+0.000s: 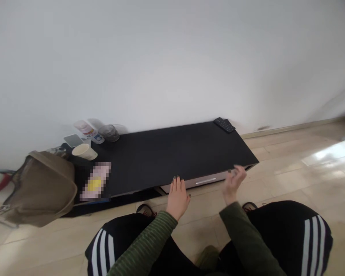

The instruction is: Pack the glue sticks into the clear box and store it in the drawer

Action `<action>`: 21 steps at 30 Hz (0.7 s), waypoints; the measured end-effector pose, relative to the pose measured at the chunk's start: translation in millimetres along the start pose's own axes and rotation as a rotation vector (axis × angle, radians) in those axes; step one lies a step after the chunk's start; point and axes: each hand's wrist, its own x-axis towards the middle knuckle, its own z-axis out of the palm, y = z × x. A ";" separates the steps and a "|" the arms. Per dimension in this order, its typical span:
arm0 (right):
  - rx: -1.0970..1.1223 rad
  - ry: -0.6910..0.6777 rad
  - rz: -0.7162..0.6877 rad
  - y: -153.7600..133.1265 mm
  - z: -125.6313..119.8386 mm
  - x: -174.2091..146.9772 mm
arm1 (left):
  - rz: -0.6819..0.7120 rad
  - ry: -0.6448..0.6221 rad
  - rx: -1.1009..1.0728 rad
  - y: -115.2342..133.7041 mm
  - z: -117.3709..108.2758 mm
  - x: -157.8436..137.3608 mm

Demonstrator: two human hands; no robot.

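Observation:
A low black cabinet (172, 153) stands against the wall in front of me. Its drawer (191, 183) has a pale front with a light bar handle (206, 180). My left hand (178, 198) is open, fingers stretched out and lying against the cabinet's front edge at the left end of the drawer. To the right of the handle, my right hand (232, 184) is close to the drawer's right end. Its fingers are loosely bent and apart, slightly blurred, with nothing visible in them; whether they touch the drawer I cannot tell.
A dark keypad-like device (224, 125) lies at the cabinet's back right. On the left are a brown bag (43, 188), a paper cup (84, 151), a clear glass (109, 132), a spray can (89, 131) and a pixelated pink-and-yellow packet (96, 182). My knees flank the drawer above the tiled floor (290, 176).

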 end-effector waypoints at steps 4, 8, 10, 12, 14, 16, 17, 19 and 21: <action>-0.207 -0.093 -0.058 -20.5 -4.4 67.4 | -0.006 -0.012 0.021 -0.1 -1.6 2.4; -0.468 -0.317 -0.038 -22.8 4.0 91.2 | -0.001 -0.048 0.030 -2.9 -5.6 4.5; -0.509 -0.359 -0.070 -22.1 7.2 86.2 | 0.005 -0.052 0.036 -3.3 -7.5 4.9; -0.503 -0.377 -0.092 -22.5 7.2 79.1 | 0.009 -0.051 0.033 -2.4 -7.4 4.6; -0.485 -0.395 -0.108 -22.8 4.3 74.2 | 0.011 -0.049 0.021 -1.3 -4.3 3.5; -0.442 -0.408 -0.115 -21.4 -0.2 72.2 | 0.002 -0.048 -0.018 -1.8 -0.7 2.7; -0.404 -0.414 -0.114 -20.6 -2.6 71.8 | -0.011 -0.053 -0.067 -3.2 -0.8 3.1; -0.312 -0.421 -0.096 -23.2 -7.2 71.2 | -0.082 -0.049 -0.267 -7.9 -11.4 8.0; -0.144 -0.367 -0.054 -41.0 -10.1 70.7 | -0.198 0.044 -0.609 -11.7 -42.4 20.6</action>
